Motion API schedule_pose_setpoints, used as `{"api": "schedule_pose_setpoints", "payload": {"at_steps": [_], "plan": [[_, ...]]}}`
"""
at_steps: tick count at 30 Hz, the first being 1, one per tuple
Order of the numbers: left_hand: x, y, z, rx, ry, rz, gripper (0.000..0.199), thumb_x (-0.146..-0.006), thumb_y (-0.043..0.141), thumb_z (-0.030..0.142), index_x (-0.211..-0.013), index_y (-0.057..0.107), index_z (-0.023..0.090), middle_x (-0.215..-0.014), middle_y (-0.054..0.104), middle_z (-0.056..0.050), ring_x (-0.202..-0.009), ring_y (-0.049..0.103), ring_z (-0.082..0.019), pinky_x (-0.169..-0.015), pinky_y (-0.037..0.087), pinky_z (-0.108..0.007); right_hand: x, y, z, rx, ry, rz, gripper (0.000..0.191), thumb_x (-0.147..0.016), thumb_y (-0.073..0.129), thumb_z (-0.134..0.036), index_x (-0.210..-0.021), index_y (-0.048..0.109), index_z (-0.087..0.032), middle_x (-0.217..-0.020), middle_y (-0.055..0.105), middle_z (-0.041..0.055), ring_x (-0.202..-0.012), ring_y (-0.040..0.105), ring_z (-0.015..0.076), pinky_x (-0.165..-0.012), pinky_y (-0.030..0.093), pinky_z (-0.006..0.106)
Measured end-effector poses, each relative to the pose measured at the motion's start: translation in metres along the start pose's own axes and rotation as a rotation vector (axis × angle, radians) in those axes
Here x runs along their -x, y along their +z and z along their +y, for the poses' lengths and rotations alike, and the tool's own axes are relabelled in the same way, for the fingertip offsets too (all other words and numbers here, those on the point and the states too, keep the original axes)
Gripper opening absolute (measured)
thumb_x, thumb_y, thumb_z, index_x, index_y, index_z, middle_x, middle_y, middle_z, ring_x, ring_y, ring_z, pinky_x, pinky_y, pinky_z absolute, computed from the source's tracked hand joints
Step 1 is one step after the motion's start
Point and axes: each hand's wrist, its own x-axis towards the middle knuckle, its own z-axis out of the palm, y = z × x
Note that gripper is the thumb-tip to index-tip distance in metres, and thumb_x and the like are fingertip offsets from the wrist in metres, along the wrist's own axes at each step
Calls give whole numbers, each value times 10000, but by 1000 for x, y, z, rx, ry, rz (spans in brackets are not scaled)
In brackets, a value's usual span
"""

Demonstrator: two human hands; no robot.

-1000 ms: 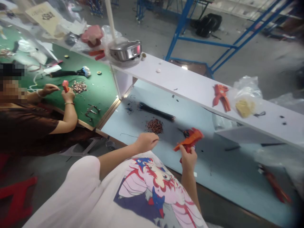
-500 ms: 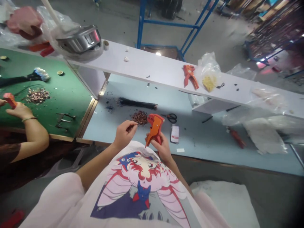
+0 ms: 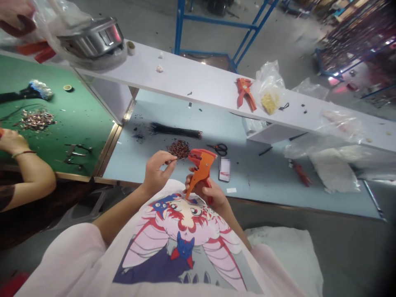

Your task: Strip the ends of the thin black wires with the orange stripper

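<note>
My left hand (image 3: 158, 172) is closed in a pinch on a thin dark wire (image 3: 175, 158), only a short bit of which shows at the fingertips. Just to its right, my right hand (image 3: 214, 193) grips an orange and red wire stripper (image 3: 201, 170), jaws pointing up and away from me. The wire's tip is a little left of the jaws, apparently apart from them. Beyond both hands lies a pile of small copper and black scraps (image 3: 179, 148) on the blue bench top. A bundle of black wires (image 3: 176, 130) with copper-coloured ends lies behind the pile.
Scissors (image 3: 220, 149) and a phone (image 3: 224, 169) lie right of the stripper. Along the back runs a white shelf (image 3: 210, 88) carrying another orange stripper (image 3: 246, 94) and plastic bags. At left, a co-worker's arm (image 3: 37, 175) rests over a green bench (image 3: 93, 136).
The whole view has shifted slightly. My left fingers have straightened, and a short end of wire now shows. My right fingers have spread along the stripper's handle.
</note>
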Motion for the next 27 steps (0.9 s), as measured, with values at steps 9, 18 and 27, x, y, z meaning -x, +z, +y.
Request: {"api": "schedule_pose_setpoints", "payload": {"at_steps": [9, 18, 27], "plan": [[-2, -3, 4, -84, 112, 51, 20, -813, 608, 187, -808, 626, 180, -781, 643, -31, -766, 591, -132, -718, 491, -281, -2, 6, -5, 17, 65, -13, 689, -675, 723, -415, -1266, 444, -200, -956, 584, 65, -842, 602, 206, -795, 496, 379], [-3, -2, 6, -118, 232, 107, 92, -772, 631, 127, -834, 601, 189, -775, 643, -23, -735, 586, -131, -684, 482, -279, 0, 14, -11, 33, 76, 22, 643, -694, 722, -398, -1238, 474, -162, -851, 597, 47, -726, 591, 185, -670, 503, 336], [-1, 1, 4, -189, 299, 98, 106, -762, 641, 133, -834, 598, 197, -773, 650, -27, -725, 589, -137, -671, 485, -280, 3, 12, -9, 90, 67, 19, 642, -690, 734, -407, -1224, 502, -137, -869, 603, 66, -767, 591, 193, -725, 502, 345]]}}
